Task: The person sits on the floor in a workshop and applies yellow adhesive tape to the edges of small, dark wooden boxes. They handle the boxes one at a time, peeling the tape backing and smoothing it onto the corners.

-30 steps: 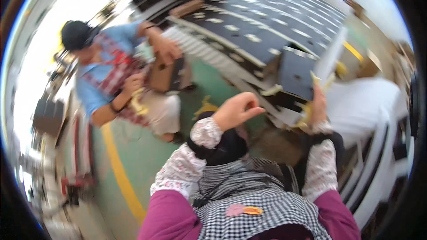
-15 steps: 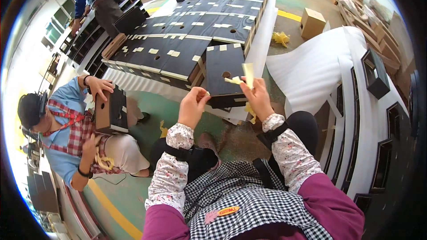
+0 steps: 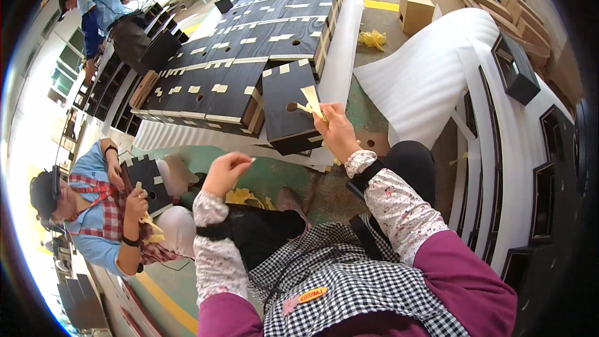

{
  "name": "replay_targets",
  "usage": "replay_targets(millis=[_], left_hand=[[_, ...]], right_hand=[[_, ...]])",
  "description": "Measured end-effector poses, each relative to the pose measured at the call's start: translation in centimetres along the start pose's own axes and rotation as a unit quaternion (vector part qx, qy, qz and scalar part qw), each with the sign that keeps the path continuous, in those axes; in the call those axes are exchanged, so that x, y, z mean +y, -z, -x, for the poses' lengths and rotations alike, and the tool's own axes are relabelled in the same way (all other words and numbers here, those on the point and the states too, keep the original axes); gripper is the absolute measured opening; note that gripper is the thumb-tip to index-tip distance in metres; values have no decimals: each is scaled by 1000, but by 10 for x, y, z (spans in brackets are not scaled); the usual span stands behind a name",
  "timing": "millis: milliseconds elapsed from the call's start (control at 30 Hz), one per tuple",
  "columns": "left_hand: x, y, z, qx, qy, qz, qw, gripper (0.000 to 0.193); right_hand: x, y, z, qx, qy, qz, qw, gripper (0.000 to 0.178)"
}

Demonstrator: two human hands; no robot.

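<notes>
Basically we're mid-peel: right hand pinching a yellow tape strip off the black panel, left hand loosely curled at 7 o'clock pinching a scrap, so next probably calls for a steady pull.

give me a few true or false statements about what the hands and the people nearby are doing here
1. The right hand pinches a strip of pale tape at a dark panel. True.
2. The left hand lies flat on that panel. False: it is raised over the green floor, apart from the panel, fingertips pinched together.
3. A seated person in a plaid shirt holds a small dark panel. True.
4. The stack of dark panels is bare of tape. False: pale tape pieces dot the stacked panels.
5. The cardboard box sits on the stack. False: it stands on the floor, beyond the white foam sheet.
</notes>
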State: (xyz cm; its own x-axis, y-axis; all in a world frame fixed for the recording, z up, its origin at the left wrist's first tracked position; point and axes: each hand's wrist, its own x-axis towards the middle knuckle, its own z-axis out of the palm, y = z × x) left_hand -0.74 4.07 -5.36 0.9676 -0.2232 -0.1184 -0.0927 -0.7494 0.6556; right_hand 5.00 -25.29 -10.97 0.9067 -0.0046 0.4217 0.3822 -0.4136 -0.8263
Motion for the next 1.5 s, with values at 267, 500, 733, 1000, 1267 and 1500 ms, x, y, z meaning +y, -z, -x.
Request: replay_targets(millis=[267,500,733,1000,1267,1500], left_hand=[[65,-30,15,75,-71,332,938,24],[119,-76,-56,83,-161,406,896,23],[128,-104,-75,187,-187,283,922,18],[129,-90,-67,273,-269,40,923,13],[112,-84,-52,184,-199,64,961,13],[32,-54,-81,203,60,347,913,31]], right_hand=[[-4,5,0,96,-12,-3,995,27],[-9,20,1,-44,-20,-318,947,19],[-13,48,1,-242,-27,-304,921,49],[-18,56,4,-323,-60,-378,866,62],[-19,76,2,-223,-234,-401,857,41],[1,72,5,-126,-257,-329,900,36]])
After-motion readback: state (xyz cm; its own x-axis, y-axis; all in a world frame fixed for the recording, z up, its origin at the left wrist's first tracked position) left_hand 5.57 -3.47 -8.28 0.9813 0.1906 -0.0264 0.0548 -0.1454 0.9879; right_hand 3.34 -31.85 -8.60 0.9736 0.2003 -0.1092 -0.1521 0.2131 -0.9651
